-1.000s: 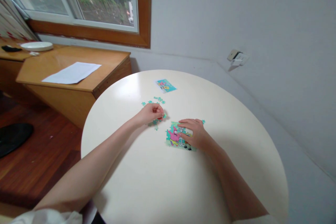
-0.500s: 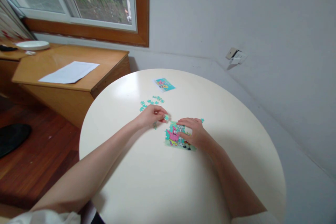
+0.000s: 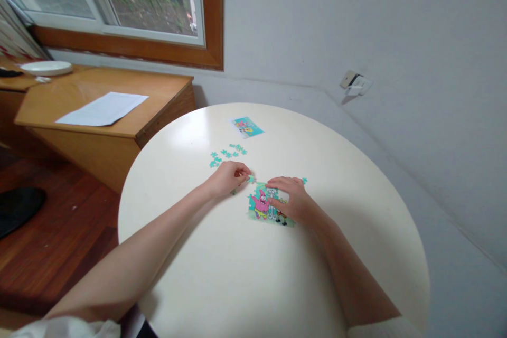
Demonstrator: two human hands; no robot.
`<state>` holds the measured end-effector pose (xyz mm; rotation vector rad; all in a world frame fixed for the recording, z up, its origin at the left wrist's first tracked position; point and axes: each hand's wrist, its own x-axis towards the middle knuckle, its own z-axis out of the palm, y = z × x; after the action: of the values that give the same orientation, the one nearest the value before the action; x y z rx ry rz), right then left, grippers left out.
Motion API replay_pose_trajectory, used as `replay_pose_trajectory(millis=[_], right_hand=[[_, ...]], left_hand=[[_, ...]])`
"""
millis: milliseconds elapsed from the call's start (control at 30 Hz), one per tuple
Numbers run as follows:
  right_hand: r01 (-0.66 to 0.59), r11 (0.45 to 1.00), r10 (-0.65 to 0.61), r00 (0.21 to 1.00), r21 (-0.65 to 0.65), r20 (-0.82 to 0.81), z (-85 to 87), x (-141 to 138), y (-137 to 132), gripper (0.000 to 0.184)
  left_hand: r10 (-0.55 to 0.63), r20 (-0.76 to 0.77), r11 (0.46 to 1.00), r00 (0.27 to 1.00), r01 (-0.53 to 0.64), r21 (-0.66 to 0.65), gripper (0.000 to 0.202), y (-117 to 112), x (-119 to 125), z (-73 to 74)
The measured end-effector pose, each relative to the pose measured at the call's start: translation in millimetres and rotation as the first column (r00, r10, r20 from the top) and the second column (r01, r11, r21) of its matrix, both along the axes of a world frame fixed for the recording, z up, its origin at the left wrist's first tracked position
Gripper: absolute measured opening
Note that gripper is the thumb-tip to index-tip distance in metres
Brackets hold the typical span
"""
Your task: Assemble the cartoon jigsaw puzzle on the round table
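Observation:
A partly built cartoon jigsaw puzzle (image 3: 262,205) lies near the middle of the round cream table (image 3: 237,274). My right hand (image 3: 291,199) rests flat on its right part, fingers stretched out. My left hand (image 3: 229,176) is closed in a pinch on a small teal puzzle piece (image 3: 251,179), held at the puzzle's top left corner. Several loose teal pieces (image 3: 226,155) lie just beyond my left hand. A small printed picture card (image 3: 246,127) lies farther back on the table.
A wooden desk (image 3: 119,132) with a white sheet of paper (image 3: 103,108) stands to the left under the window. A white plate (image 3: 45,67) sits at its far left. A wall socket (image 3: 354,83) is at the right, and wooden floor lies on the left.
My left hand has slid a little to the right with the teal piece, up to the puzzle's top left corner. My right hand has stayed on the puzzle.

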<state>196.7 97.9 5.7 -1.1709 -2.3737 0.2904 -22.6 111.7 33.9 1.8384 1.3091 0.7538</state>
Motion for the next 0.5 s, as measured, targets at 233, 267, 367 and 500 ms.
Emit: replay_pose_trajectory(millis=[233,267,367,500], right_hand=[[0.003,1.0,-0.003,1.0,0.002,0.018,1.0,-0.3,0.4,0.023],[0.0,1.0,0.0,1.0,0.002,0.015,1.0,-0.1,0.4,0.023],[-0.006,1.0,0.006,1.0,-0.003,0.011,0.6,0.2,0.9,0.023],[-0.009,1.0,0.009,1.0,-0.011,0.007,-0.2,0.4,1.6,0.024]], left_hand=[[-0.016,-0.117,0.998,0.993,0.023,0.055,0.019,-1.7,1.5,-2.1],[-0.02,-0.125,0.998,0.992,0.028,0.06,0.019,-1.7,2.2,-3.2],[-0.025,-0.144,0.995,0.989,0.039,0.096,0.019,-2.9,4.7,-5.3],[-0.013,-0.197,0.991,0.98,0.039,0.128,0.019,-6.4,7.9,-3.8]])
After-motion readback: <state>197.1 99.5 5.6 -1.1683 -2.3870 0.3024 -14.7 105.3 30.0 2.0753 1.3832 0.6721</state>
